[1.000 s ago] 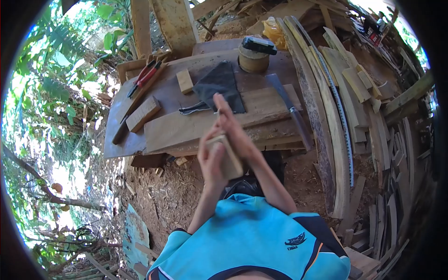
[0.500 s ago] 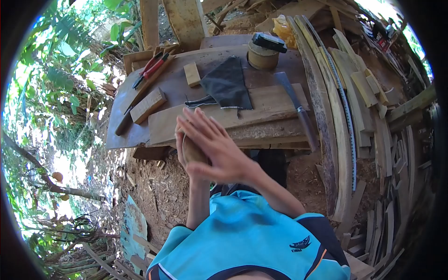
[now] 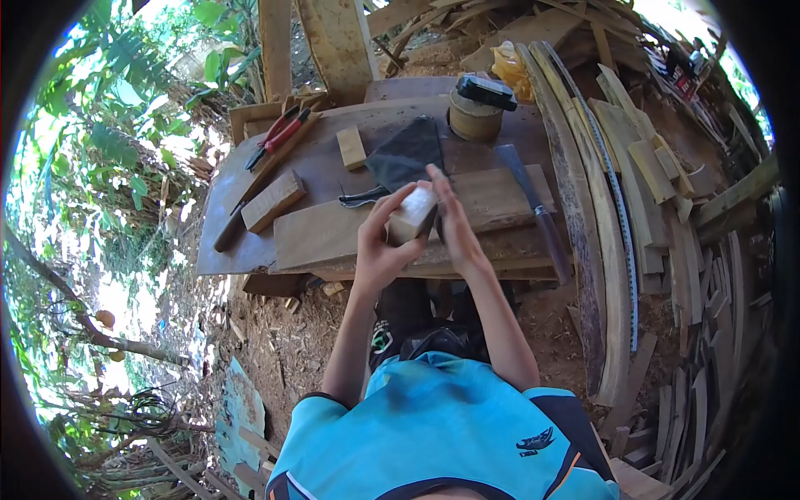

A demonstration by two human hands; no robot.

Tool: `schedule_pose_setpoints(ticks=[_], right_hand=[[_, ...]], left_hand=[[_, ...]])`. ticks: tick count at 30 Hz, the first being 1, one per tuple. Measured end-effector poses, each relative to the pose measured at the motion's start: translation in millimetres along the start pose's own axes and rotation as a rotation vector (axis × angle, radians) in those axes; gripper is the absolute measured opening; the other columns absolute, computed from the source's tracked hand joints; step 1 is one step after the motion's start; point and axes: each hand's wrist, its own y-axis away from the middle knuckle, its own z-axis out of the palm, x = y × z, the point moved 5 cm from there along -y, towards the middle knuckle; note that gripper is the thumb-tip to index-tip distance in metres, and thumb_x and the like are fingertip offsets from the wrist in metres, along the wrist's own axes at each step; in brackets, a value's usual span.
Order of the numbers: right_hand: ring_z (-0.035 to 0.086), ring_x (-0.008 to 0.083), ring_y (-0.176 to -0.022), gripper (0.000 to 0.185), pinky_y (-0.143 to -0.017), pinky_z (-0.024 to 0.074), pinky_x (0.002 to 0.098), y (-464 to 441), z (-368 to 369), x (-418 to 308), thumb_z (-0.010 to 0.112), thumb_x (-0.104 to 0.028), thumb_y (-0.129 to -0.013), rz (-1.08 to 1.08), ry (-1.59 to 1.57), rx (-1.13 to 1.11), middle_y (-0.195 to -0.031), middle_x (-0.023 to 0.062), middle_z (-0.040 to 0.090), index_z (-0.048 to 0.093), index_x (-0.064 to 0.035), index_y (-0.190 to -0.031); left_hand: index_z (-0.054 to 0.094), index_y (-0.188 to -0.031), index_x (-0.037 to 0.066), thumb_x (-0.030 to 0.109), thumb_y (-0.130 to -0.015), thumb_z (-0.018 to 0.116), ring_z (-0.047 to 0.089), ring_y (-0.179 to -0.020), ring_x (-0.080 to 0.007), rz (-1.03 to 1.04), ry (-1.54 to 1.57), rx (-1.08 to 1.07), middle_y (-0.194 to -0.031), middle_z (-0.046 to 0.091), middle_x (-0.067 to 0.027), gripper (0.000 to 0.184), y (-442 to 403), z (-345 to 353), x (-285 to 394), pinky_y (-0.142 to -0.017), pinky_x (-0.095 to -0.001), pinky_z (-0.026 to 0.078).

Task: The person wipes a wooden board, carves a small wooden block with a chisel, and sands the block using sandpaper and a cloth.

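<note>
A small wooden block [image 3: 412,215] with a bright top face is gripped by my left hand [image 3: 382,252], fingers and thumb wrapped round its left side. My right hand [image 3: 457,227] is held upright along the block's right side with fingers stretched out; whether the palm touches the wood I cannot tell. Behind my hands a dark cloth [image 3: 407,154] lies on the worktable [image 3: 325,137]. Under them is a wide plank [image 3: 321,233] at the table's front. A machete-like knife [image 3: 533,196] with a dark handle rests on the plank's right end.
Red-handled pliers [image 3: 283,136], a narrow tool with a dark handle [image 3: 227,231] and two wooden blocks, one larger [image 3: 273,202] and one smaller [image 3: 351,147], lie on the table. A round container [image 3: 475,115] carries a black object [image 3: 487,92]. Long boards [image 3: 575,208] flank the right side.
My right hand has swung off the block's top to its right side, uncovering the block. Both hands have shifted rightward, and the left now shows its grip on the block.
</note>
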Motion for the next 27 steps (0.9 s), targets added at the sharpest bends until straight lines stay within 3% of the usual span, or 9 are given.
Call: schedule_pose_setpoints(ticks=[3, 4, 9, 10, 13, 17, 20, 22, 27], right_hand=[[0.008, 0.0223, -0.141, 0.074, -0.112, 0.0118, 0.0344, -6, -13, -11, 0.039, -0.049, -0.094, -0.072, -0.143, -0.175, -0.153, 0.0149, 0.01, 0.011, -0.0029, -0.146], [0.009, 0.022, -0.141, 0.07, -0.112, 0.0114, 0.0322, -4, -16, -16, 0.04, -0.044, -0.095, -0.156, 0.083, -0.168, -0.152, 0.0149, 0.012, 0.014, -0.0021, -0.146], [0.04, 0.0163, -0.122, 0.052, -0.103, 0.0275, 0.0254, -7, -30, -4, 0.041, -0.033, -0.097, -0.051, 0.291, -0.171, -0.131, 0.0124, 0.047, 0.038, 0.0025, -0.135], [0.045, 0.0146, -0.116, 0.049, -0.1, 0.0308, 0.0242, -3, -34, 4, 0.04, -0.031, -0.098, -0.02, 0.329, -0.174, -0.125, 0.0109, 0.053, 0.042, 0.0035, -0.132], [0.047, 0.0101, -0.102, 0.044, -0.093, 0.0358, 0.0239, 14, -31, 2, 0.038, -0.028, -0.099, -0.057, 0.236, -0.093, -0.11, 0.0055, 0.058, 0.048, 0.0042, -0.127], [0.044, 0.0163, -0.118, 0.047, -0.101, 0.0309, 0.0271, 24, -21, 6, 0.038, -0.031, -0.099, -0.028, 0.258, -0.227, -0.126, 0.0101, 0.053, 0.044, 0.0023, -0.131], [0.036, 0.0234, -0.13, 0.049, -0.108, 0.0252, 0.0312, 41, 5, 12, 0.041, -0.033, -0.098, -0.169, 0.388, -0.305, -0.136, 0.0141, 0.045, 0.041, -0.0003, -0.134], [0.028, 0.0274, -0.136, 0.049, -0.111, 0.0209, 0.0338, 45, 21, 11, 0.044, -0.031, -0.097, -0.299, 0.404, -0.301, -0.141, 0.0161, 0.039, 0.039, -0.0023, -0.136], [0.04, 0.0304, -0.129, 0.041, -0.107, 0.0302, 0.0372, 28, 16, 4, 0.054, -0.014, -0.091, -0.373, 0.638, -0.26, -0.131, 0.0173, 0.05, 0.048, -0.0044, -0.13]], left_hand=[[0.05, -0.122, 0.004, -0.002, -0.061, 0.063, 0.052, -0.113, -0.0193, 0.133, -0.119, -0.102, -0.121, 0.058, -0.0122, 0.063, -19, -3, -1, -0.098, -0.0306, 0.038], [0.049, -0.123, 0.003, -0.004, -0.061, 0.063, 0.052, -0.113, -0.0194, 0.131, -0.05, -0.082, -0.121, 0.057, -0.0121, 0.063, -22, -1, -5, -0.098, -0.0309, 0.037], [0.041, -0.128, 0.003, -0.008, -0.062, 0.06, 0.049, -0.118, -0.0198, 0.018, -0.106, 0.036, -0.125, 0.052, -0.013, 0.07, -1, -9, -10, -0.1, -0.0307, 0.037], [0.044, -0.127, 0.003, -0.007, -0.06, 0.059, 0.052, -0.111, -0.0204, -0.045, -0.114, 0.094, -0.117, 0.054, -0.0111, 0.069, 7, -12, -7, -0.097, -0.0305, 0.038], [0.047, -0.125, 0.002, -0.005, -0.058, 0.06, 0.053, -0.101, -0.0221, -0.01, -0.466, 0.049, -0.109, 0.054, -0.01, 0.069, 23, -20, 12, -0.092, -0.0311, 0.04], [0.051, -0.117, 0.004, -0.002, -0.061, 0.065, 0.055, -0.096, -0.0239, 0.011, -0.716, 0.214, -0.102, 0.053, -0.0123, 0.058, 49, -31, 17, -0.083, -0.0311, 0.046], [0.051, -0.114, 0.004, 0.001, -0.066, 0.068, 0.063, -0.09, -0.0281, -0.016, -0.247, 0.408, -0.101, 0.061, -0.0147, 0.051, 63, -34, -15, -0.078, -0.033, 0.049], [0.052, -0.112, 0.004, 0.004, -0.069, 0.069, 0.065, -0.087, -0.0308, -0.057, -0.362, 0.358, -0.097, 0.064, -0.0161, 0.047, 64, -34, -11, -0.075, -0.0338, 0.05], [0.058, -0.106, 0.003, 0.005, -0.07, 0.071, 0.064, -0.09, -0.0333, -0.093, -0.549, 0.285, -0.091, 0.066, -0.0178, 0.039, 48, -25, 12, -0.075, -0.034, 0.051]])
